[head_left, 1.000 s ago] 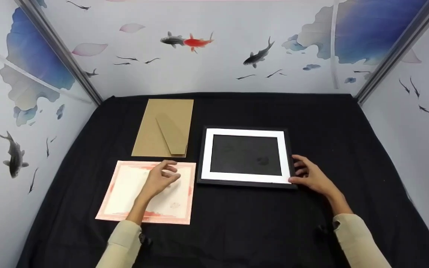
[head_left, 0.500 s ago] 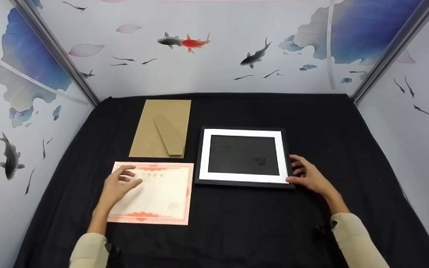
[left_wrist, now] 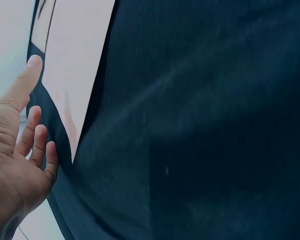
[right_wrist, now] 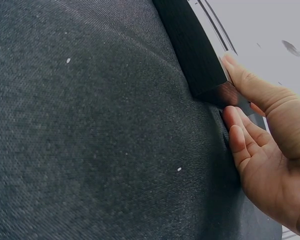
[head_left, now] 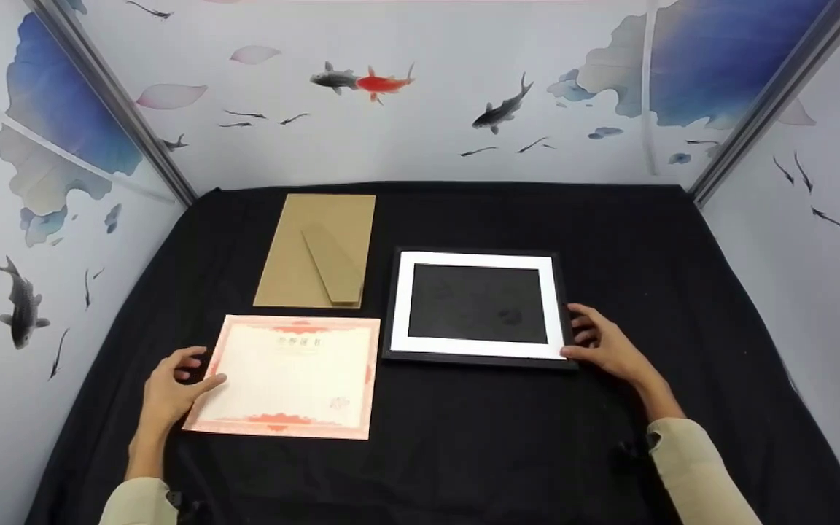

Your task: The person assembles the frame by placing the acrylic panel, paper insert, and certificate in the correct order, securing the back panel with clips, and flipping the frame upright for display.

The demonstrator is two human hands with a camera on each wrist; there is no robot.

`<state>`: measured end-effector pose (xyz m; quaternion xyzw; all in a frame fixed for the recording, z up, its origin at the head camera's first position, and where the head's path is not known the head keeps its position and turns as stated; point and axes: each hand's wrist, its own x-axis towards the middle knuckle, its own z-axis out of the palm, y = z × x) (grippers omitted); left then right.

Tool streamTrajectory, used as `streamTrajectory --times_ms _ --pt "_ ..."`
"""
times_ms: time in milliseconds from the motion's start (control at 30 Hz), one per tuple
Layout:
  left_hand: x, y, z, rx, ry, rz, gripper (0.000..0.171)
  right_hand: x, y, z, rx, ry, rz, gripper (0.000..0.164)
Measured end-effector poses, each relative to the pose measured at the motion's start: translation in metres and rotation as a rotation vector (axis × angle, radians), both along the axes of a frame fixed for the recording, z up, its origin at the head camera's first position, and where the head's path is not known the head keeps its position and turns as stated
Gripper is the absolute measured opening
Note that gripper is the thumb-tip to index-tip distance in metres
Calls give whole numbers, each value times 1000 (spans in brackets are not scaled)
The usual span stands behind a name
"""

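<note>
A black picture frame (head_left: 478, 362) with a white mat (head_left: 482, 348) lies face up right of centre. My right hand (head_left: 613, 351) holds its right side near the lower corner; in the right wrist view the thumb sits on the frame's edge (right_wrist: 190, 42) and curled fingers meet its side. Left of the frame, a certificate (head_left: 285, 383) with a pink and red border lies printed side up. At its left edge is my left hand (head_left: 172, 390), fingers loosely spread, thumb reaching over the paper. The left wrist view shows that hand (left_wrist: 22, 165) beside the paper's corner (left_wrist: 75, 120), gripping nothing.
Behind the certificate lies a brown backing board (head_left: 281, 266) with a folded easel leg (head_left: 336, 270). Black cloth (head_left: 478, 437) covers the table. White panels (head_left: 420, 131) printed with fish and leaves stand at the back and both sides.
My left hand has moved left across the certificate, from over its upper middle to its left edge, uncovering the print. My right hand stays at the picture frame.
</note>
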<state>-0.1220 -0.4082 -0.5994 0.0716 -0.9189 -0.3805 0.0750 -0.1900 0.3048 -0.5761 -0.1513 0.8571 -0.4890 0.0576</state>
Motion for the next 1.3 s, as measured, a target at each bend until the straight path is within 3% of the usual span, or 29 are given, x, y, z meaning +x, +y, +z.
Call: streamTrajectory --times_ms 200,367,500,733,900,1067,1167,1300 --pt "3 -7 -9 -33 -23 -5 65 -10 13 -28 14 28 -9 77" --pt "5 -6 -12 -58 6 -15 64 -15 18 -36 -3 13 -14 80" --pt "5 -5 -10 -53 -22 -21 65 -12 15 -30 8 12 -19 79" --pt "6 -4 -6 -16 -126 -20 67 0 1 2 0 -16 0 75" --pt "4 -6 -6 11 -136 -26 65 1 0 5 -1 -16 13 76" --pt "6 -4 -6 77 -125 -13 61 -4 6 -14 1 -8 10 78" --pt "6 -3 -6 97 -79 -17 58 -9 14 -31 8 -5 -3 79" --pt "5 0 -7 121 -31 -21 55 -12 19 -36 13 6 -7 79"
